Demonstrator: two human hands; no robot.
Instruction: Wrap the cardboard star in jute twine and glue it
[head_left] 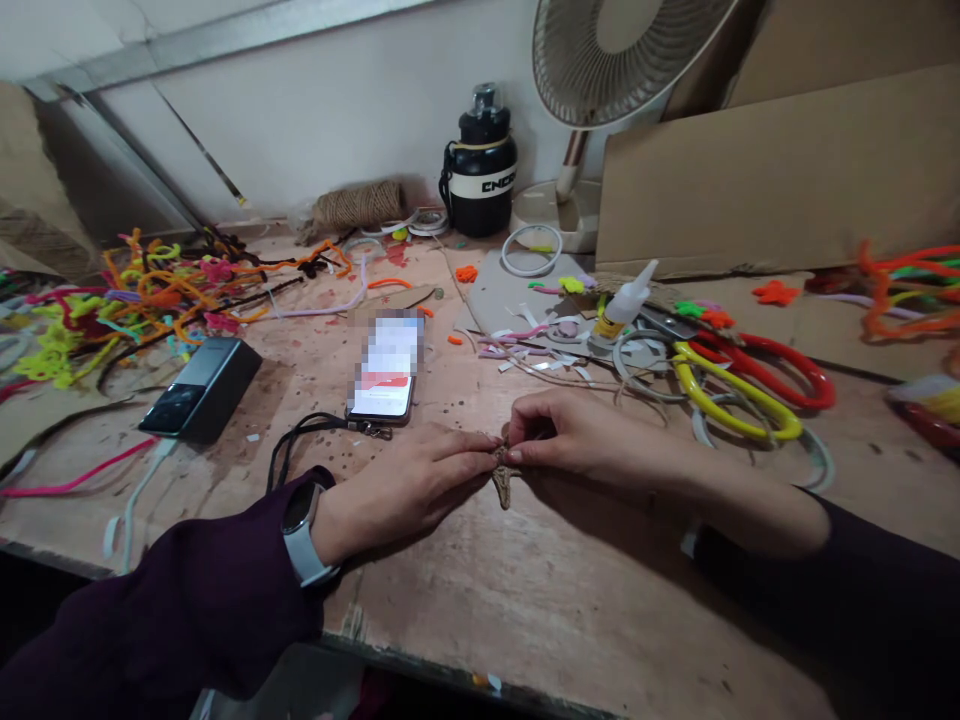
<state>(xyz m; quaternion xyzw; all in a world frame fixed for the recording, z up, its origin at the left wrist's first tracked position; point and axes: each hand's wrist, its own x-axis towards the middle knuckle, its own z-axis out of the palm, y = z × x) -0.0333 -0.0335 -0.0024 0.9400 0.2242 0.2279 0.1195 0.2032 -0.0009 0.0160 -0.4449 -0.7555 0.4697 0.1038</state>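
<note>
A small brown piece (504,486), made of twine or cord by its look, has pointed arms like a star and sits low over the table between my hands. My left hand (420,478) grips its left side with fingers close together. Thumb and forefinger of my right hand (559,432) pinch its upper right part. Fingers cover much of the piece, so its full shape is hidden. Just beyond my left hand a phone (386,372) lies with its screen lit, a black strap (300,432) attached.
A glue bottle (624,304) stands among paper scraps, with yellow (731,400) and red rings (780,370) to its right. Left are a grey device (202,390) and heaped pipe cleaners (161,290). Behind stand a twine spool (360,205), black bottle (482,175), fan (574,210) and cardboard (772,180).
</note>
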